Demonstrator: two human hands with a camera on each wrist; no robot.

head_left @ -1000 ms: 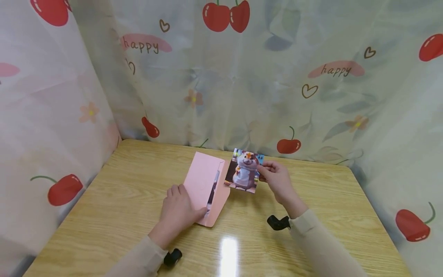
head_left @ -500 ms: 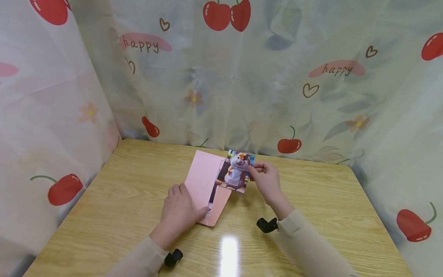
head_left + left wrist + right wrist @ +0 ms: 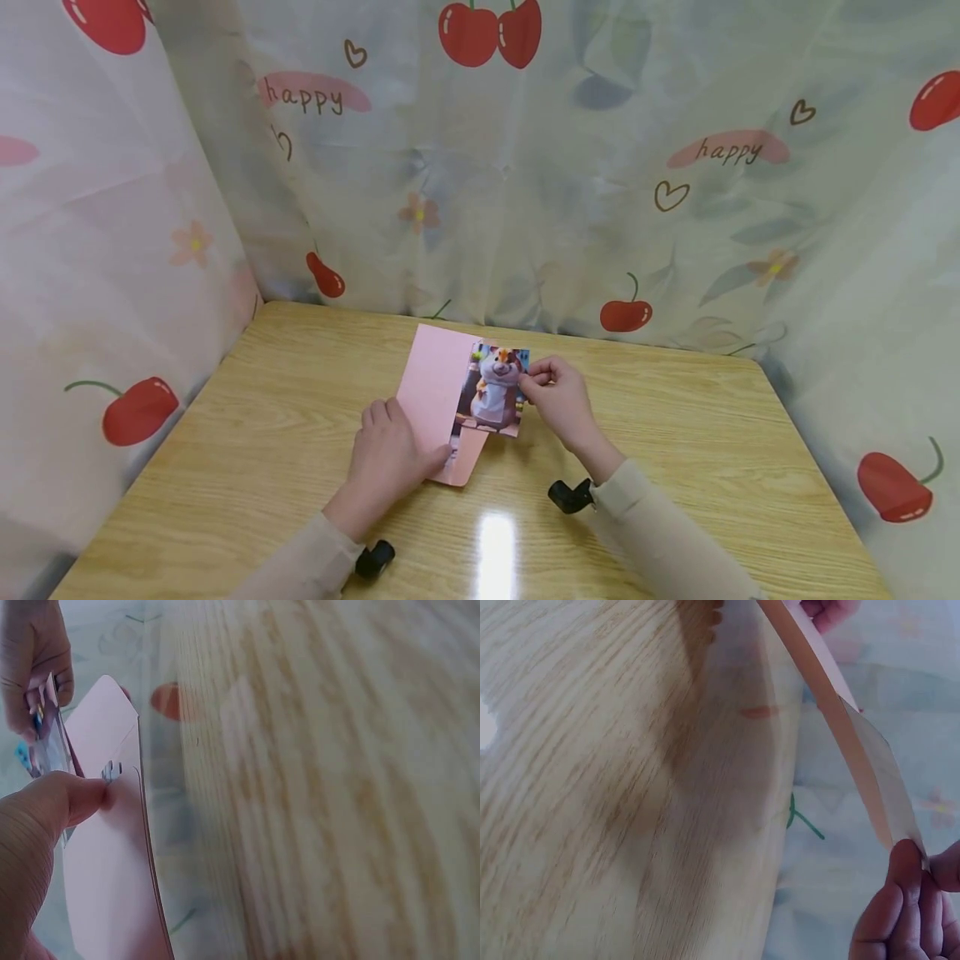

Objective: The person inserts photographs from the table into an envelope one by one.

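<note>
My left hand (image 3: 390,450) holds a pink envelope (image 3: 431,379) tilted above the table, its thumb at the lower end of the opening. The envelope's flap (image 3: 471,460) is folded out to the right. Inside the opening, part of another printed picture (image 3: 454,442) shows beside the thumb. Between thumb and fingers, my right hand (image 3: 562,404) pinches the right edge of a photo card (image 3: 495,392) with a cartoon hamster on it. That card lies over the flap, its left edge at the envelope's opening. In the right wrist view the card's pale back (image 3: 885,769) faces the camera.
A wood-grain table (image 3: 262,433) lies beneath both hands. Behind and at the sides hangs a curtain (image 3: 510,192) printed with cherries, hearts and flowers. Black wrist devices (image 3: 570,497) sit at the sleeve cuffs.
My right hand has moved left and slightly down, bringing the hamster card from beside the envelope to its opening. The left hand and envelope have barely moved.
</note>
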